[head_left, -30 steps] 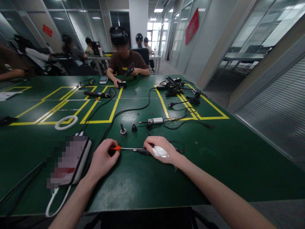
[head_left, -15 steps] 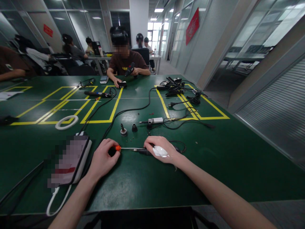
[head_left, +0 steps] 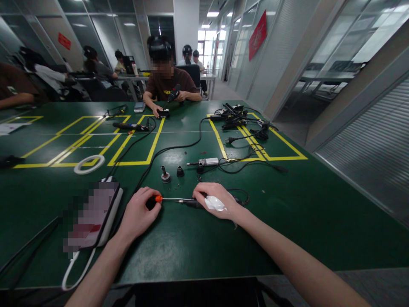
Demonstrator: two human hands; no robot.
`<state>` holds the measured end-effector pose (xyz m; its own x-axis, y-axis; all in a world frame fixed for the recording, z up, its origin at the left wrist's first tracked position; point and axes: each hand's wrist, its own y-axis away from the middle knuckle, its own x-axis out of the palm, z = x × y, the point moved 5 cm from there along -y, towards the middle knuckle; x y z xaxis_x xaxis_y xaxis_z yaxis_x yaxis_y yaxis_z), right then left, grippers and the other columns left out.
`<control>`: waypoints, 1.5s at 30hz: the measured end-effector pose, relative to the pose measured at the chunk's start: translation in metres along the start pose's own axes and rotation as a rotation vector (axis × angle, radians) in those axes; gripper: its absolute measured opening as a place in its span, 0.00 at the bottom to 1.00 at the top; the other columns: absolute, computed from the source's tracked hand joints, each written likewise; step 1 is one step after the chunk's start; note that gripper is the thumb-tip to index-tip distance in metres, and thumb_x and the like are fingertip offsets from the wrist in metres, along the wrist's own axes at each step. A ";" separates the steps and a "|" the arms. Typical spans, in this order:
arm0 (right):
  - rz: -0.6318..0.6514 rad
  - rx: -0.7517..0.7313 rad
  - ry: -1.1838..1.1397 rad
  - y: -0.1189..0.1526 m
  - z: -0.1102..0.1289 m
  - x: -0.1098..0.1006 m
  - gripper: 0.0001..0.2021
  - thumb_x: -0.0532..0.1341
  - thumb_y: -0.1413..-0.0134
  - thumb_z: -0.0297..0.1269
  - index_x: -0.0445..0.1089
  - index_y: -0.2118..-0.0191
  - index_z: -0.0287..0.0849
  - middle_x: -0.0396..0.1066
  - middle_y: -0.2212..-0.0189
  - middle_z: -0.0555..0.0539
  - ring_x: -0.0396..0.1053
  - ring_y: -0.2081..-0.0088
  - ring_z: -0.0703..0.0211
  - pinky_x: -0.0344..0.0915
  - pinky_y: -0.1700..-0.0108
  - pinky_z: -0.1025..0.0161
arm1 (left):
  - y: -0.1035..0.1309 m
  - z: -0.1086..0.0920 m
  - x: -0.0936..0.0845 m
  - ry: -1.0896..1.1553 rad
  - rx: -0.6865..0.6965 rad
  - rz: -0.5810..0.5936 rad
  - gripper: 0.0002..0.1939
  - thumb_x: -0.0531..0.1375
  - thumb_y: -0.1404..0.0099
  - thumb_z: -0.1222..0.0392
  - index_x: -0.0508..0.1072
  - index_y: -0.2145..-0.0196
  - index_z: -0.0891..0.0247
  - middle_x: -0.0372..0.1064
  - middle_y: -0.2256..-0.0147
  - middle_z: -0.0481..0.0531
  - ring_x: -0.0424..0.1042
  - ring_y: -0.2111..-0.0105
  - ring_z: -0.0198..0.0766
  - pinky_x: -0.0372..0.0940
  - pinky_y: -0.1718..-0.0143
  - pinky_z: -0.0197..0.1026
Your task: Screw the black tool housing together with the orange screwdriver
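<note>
Orange at its handle, the screwdriver [head_left: 159, 198] points right across the near side of the table [head_left: 182, 251], and I judge its tip could slip if the dark tool [head_left: 193, 204] rolled under a loose right hand [head_left: 214, 199]. From my remote seat, the left hand's [head_left: 139, 213] fingers pinch that handle; the right's curl narrowly around the tool, tips partly hidden.

I see room to pass over the table [head_left: 306, 217] right of the right hand [head_left: 217, 200]. Between it and the left hand [head_left: 142, 209], the screwdriver [head_left: 159, 198] and black tool [head_left: 193, 204] bar the way; the phone [head_left: 96, 213] blocks further left.
</note>
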<state>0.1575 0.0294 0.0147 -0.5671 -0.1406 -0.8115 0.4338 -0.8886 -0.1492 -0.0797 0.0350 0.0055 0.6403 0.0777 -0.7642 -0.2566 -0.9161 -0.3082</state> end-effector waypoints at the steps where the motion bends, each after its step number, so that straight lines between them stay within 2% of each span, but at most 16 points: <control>1: 0.003 0.001 0.003 0.000 0.000 0.000 0.12 0.58 0.33 0.30 0.73 0.69 0.41 0.76 0.69 0.47 0.70 0.67 0.60 0.59 0.62 0.64 | 0.000 0.001 0.000 0.011 -0.010 -0.004 0.06 0.58 0.40 0.59 0.75 0.66 0.58 0.77 0.65 0.52 0.76 0.62 0.47 0.70 0.57 0.47; 4: 0.017 0.000 0.009 0.000 0.001 0.000 0.12 0.58 0.33 0.30 0.73 0.69 0.41 0.76 0.69 0.47 0.70 0.67 0.60 0.59 0.62 0.64 | 0.001 0.005 0.001 0.029 -0.045 -0.023 0.08 0.59 0.42 0.59 0.73 0.63 0.59 0.76 0.64 0.52 0.76 0.63 0.46 0.70 0.59 0.47; 9: 0.012 0.009 0.023 0.000 0.001 -0.001 0.12 0.58 0.34 0.30 0.73 0.69 0.41 0.76 0.68 0.47 0.71 0.67 0.59 0.59 0.62 0.64 | 0.001 0.003 0.001 0.005 -0.038 -0.018 0.04 0.59 0.41 0.59 0.72 0.67 0.58 0.74 0.68 0.50 0.74 0.67 0.44 0.69 0.63 0.44; 17: 0.006 0.003 0.007 0.000 0.000 0.001 0.12 0.58 0.33 0.29 0.73 0.69 0.41 0.75 0.68 0.47 0.71 0.67 0.59 0.59 0.62 0.64 | 0.000 -0.005 -0.005 0.036 -0.004 -0.038 0.03 0.59 0.40 0.59 0.73 0.69 0.58 0.74 0.67 0.51 0.74 0.65 0.44 0.69 0.60 0.44; 27: 0.003 -0.012 0.005 0.000 0.001 0.000 0.12 0.58 0.33 0.30 0.73 0.69 0.41 0.75 0.69 0.48 0.70 0.68 0.60 0.59 0.62 0.64 | 0.000 -0.003 -0.004 0.001 0.002 -0.029 0.04 0.60 0.39 0.59 0.75 0.68 0.58 0.76 0.65 0.52 0.74 0.61 0.47 0.69 0.58 0.47; 36: -0.011 -0.009 -0.004 0.000 0.000 0.001 0.12 0.58 0.34 0.29 0.73 0.70 0.41 0.75 0.70 0.49 0.69 0.68 0.60 0.59 0.63 0.65 | 0.000 -0.003 -0.003 0.013 0.007 -0.018 0.04 0.60 0.39 0.58 0.75 0.69 0.58 0.76 0.67 0.52 0.75 0.64 0.46 0.71 0.59 0.46; 42: -0.010 -0.007 0.011 0.000 0.000 0.001 0.12 0.58 0.34 0.29 0.73 0.70 0.41 0.75 0.69 0.48 0.70 0.67 0.60 0.59 0.62 0.64 | 0.001 0.000 -0.002 0.086 -0.033 -0.042 0.06 0.61 0.41 0.57 0.74 0.64 0.58 0.77 0.65 0.52 0.77 0.64 0.46 0.73 0.60 0.46; 45: -0.009 -0.007 0.007 0.000 0.000 0.001 0.12 0.58 0.34 0.30 0.73 0.70 0.41 0.75 0.69 0.48 0.70 0.68 0.60 0.59 0.62 0.65 | 0.000 -0.001 -0.002 0.067 -0.025 -0.027 0.04 0.60 0.41 0.58 0.73 0.67 0.58 0.76 0.67 0.52 0.76 0.65 0.45 0.72 0.61 0.46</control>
<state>0.1569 0.0288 0.0143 -0.5664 -0.1296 -0.8139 0.4339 -0.8865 -0.1608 -0.0804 0.0343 0.0070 0.6938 0.0766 -0.7161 -0.2215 -0.9235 -0.3133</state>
